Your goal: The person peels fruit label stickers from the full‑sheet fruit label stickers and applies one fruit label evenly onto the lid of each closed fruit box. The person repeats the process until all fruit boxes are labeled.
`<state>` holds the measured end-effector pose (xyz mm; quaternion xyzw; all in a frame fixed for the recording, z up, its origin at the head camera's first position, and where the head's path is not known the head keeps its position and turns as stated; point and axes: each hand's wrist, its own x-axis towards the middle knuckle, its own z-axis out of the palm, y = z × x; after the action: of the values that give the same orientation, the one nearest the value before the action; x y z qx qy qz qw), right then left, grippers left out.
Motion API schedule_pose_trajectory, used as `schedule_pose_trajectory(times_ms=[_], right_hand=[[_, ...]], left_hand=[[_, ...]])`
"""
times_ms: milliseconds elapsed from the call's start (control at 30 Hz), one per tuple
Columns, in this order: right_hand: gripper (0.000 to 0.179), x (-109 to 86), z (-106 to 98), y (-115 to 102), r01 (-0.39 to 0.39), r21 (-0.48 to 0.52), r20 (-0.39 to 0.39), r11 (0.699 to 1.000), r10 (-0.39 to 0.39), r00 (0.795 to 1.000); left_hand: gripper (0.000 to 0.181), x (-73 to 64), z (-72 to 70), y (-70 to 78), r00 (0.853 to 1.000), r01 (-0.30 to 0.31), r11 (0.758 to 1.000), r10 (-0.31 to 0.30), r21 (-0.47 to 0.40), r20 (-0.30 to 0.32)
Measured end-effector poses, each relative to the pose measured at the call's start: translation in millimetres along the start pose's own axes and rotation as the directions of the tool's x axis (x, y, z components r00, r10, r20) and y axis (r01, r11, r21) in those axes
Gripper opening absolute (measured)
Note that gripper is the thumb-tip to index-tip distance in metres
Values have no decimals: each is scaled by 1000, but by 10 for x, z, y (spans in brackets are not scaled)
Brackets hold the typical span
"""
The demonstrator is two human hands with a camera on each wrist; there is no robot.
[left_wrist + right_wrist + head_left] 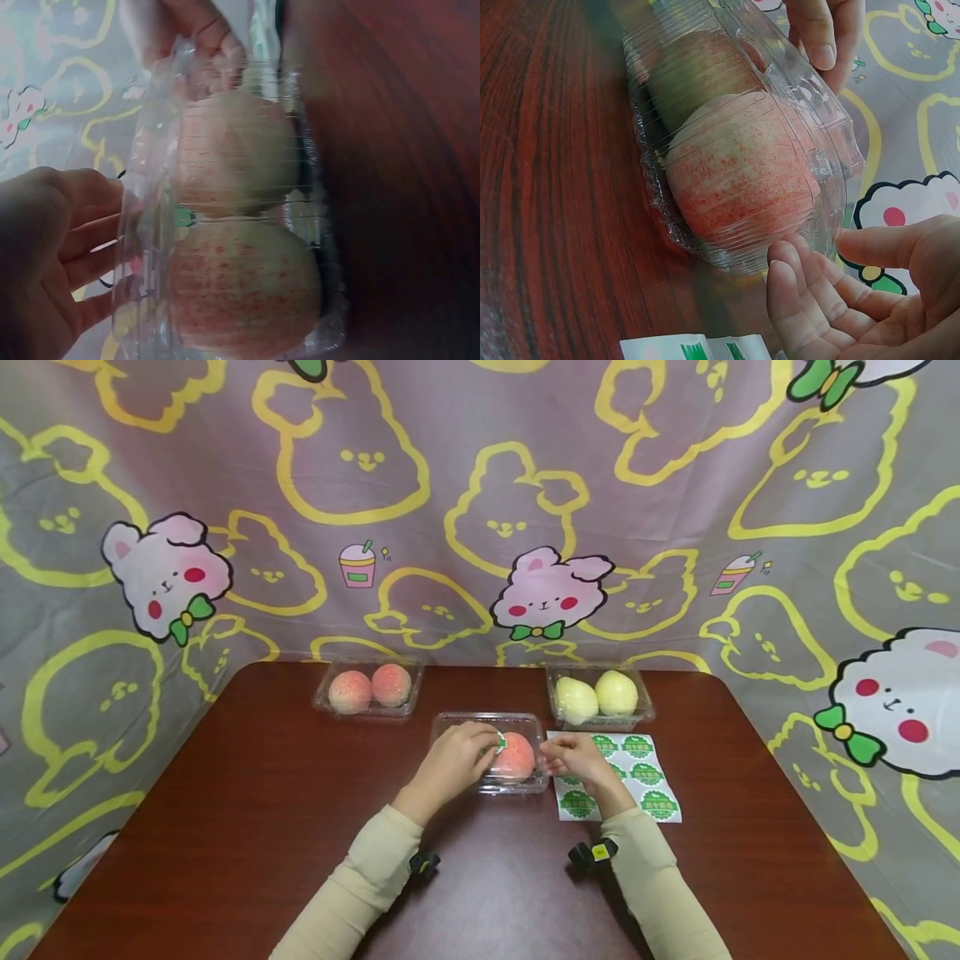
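A clear plastic clamshell box [517, 788] sits mid-table, lid down, with two peaches [742, 172] inside. My left hand [453, 764] is over the box's left part and hides one peach in the head view. Its fingers, nearly straight, touch the lid [150, 247] in the left wrist view. By those fingertips a green-and-white round sticker [501, 742] lies on the lid. My right hand [581, 762] is at the box's right end, thumb and fingers apart, fingertips against or very near the plastic. Beneath that hand lies a sheet of green round stickers [645, 774].
At the back left stands another clear box [408, 712] with two peaches. A third box [637, 720] with two yellow-green pears is at the back right. Behind the brown table [247, 827] hangs a patterned cloth [442, 535].
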<state>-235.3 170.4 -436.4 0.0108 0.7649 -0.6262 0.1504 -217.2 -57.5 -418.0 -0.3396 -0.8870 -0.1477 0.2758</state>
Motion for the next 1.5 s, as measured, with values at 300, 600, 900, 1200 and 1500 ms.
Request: schedule_pose_trajectory(times_ms=[300,600,900,1200,1500], right_hand=[[32,3,10,-8,10,0,-2,1000,-10,1000],[33,11,10,1,9,3,-4,1000,-9,1000],[32,5,4,9,7,0,-4,1000,-7,1000],[32,-6,3,7,12,8,-2,1000,-12,1000],[31,-11,4,1,11,9,-2,1000,-11,1000]], left_hand=[[23,-72,19,1,994,-111,994,111,16,13],[27,-119,41,-78,994,-102,995,102,2,32],[29,-173,1,-91,997,-53,998,55,-38,47],[30,-219,25,-106,996,-84,996,84,-7,41],[31,-281,4,-117,996,-82,996,83,-29,22]])
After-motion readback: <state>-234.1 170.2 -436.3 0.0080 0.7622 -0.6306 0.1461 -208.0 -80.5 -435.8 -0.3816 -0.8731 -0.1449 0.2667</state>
